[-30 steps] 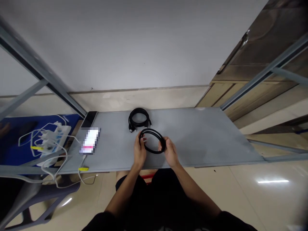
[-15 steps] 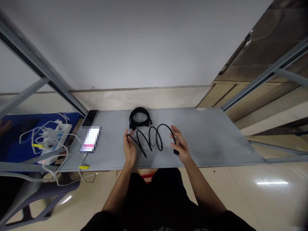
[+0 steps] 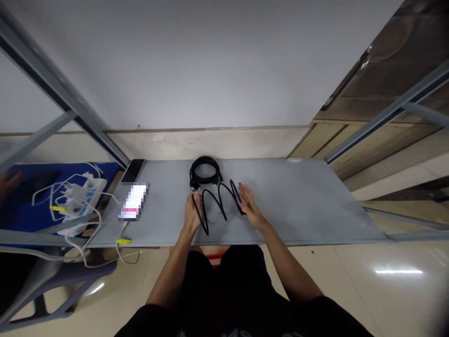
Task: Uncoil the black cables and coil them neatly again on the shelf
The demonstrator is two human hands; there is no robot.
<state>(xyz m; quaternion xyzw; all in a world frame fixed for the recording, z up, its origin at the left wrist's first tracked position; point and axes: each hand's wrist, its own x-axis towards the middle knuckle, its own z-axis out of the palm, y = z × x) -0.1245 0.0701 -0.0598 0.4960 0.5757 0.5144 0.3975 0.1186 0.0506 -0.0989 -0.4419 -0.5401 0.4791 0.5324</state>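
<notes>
1. Black cable [image 3: 225,216], sprung into loose loops, spans the space between two bare hands over a grey table [image 3: 298,201], seen through the head camera I follow from afar. It sits left of the table's middle, nearer the front edge than the back; whether its lowest bends touch the surface, I cannot make out.

2. At the loops' left end, the left hand [image 3: 192,211] has its fingers curled around the strand. At the other end, the right hand [image 3: 249,206] is loosely cupped, fingers spread, strands lying by the thumb; how firmly it holds them, if at all, I cannot say.

3. Handling these springy turns well calls, in my judgement, for a light hold and level hands, with slack enough that no bend kinks. I would turn the strand with its natural curl rather than against it, and mind that neighbouring loops do not cross.

4. Stretched like a spring, the loops have their long axis running left to right, roughly parallel to the table's front edge, each bend rising and dipping across that line. Neither plug shows clearly, so I cannot tell which way the ends point.

5. Just behind, toward the back edge, lies a coiled cable [image 3: 204,180]; a lit phone [image 3: 133,201] rests by the table's left edge, well apart.
</notes>
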